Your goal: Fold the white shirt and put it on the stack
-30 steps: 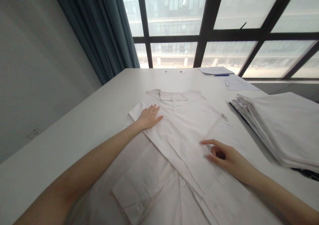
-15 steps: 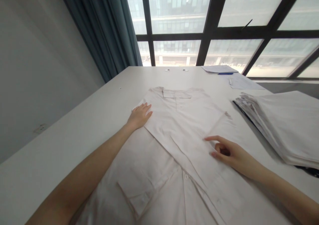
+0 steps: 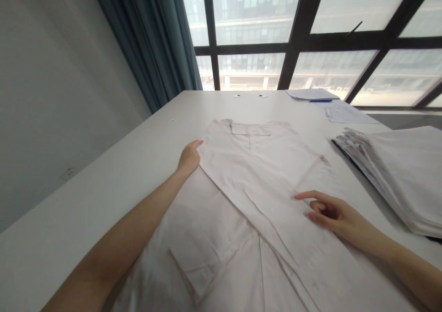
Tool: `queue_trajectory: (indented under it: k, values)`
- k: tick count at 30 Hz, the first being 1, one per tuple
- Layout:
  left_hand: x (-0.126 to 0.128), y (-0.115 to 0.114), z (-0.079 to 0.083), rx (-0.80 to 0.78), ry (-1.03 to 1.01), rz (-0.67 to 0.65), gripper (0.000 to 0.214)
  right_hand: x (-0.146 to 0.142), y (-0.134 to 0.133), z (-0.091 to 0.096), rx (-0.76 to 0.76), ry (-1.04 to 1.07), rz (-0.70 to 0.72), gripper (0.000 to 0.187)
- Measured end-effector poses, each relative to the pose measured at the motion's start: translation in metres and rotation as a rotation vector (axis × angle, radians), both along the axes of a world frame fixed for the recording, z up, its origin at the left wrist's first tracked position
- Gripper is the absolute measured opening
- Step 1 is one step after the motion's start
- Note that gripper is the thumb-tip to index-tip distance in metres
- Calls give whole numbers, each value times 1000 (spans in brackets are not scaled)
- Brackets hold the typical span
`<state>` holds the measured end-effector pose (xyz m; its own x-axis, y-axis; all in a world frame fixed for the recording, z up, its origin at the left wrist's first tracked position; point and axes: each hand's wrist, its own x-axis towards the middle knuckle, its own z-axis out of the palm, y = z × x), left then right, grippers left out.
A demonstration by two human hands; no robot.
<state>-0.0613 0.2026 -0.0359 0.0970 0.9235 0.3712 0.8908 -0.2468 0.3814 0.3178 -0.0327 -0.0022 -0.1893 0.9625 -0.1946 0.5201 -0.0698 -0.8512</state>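
A pale white shirt (image 3: 262, 164) lies flat on the white table (image 3: 131, 164), collar at the far end, one sleeve folded diagonally across its front. My left hand (image 3: 189, 157) is at the shirt's left shoulder edge, fingers curled around the fold of cloth there. Resting on the shirt's right side, my right hand (image 3: 328, 210) has its forefinger stretched out and the other fingers loosely bent, with nothing in it.
A stack of folded white garments (image 3: 397, 173) sits at the right. Papers (image 3: 341, 114) and a blue pen (image 3: 320, 101) lie at the far right by the window. A dark curtain (image 3: 155, 40) hangs at the back left.
My left hand slid left off the shirt's chest to the shoulder edge and curled onto the cloth. The right hand drifted slightly right. The view shifted a little.
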Motion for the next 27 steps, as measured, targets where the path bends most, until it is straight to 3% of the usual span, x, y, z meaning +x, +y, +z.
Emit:
queue_trajectory:
  k: [15, 20, 24, 27]
  values:
    - [-2, 0, 0, 21, -9, 17, 63, -2, -1, -5, 22, -76, -9, 51]
    - [-4, 0, 1, 29, -21, 24, 65, -4, -2, 6, -4, -170, 77, 50]
    - [-4, 0, 0, 25, -26, 15, 63, -3, -9, 19, -45, -318, 125, 60]
    - [-3, 0, 0, 19, -24, 7, 61, 3, -14, 26, -65, -298, 123, 63]
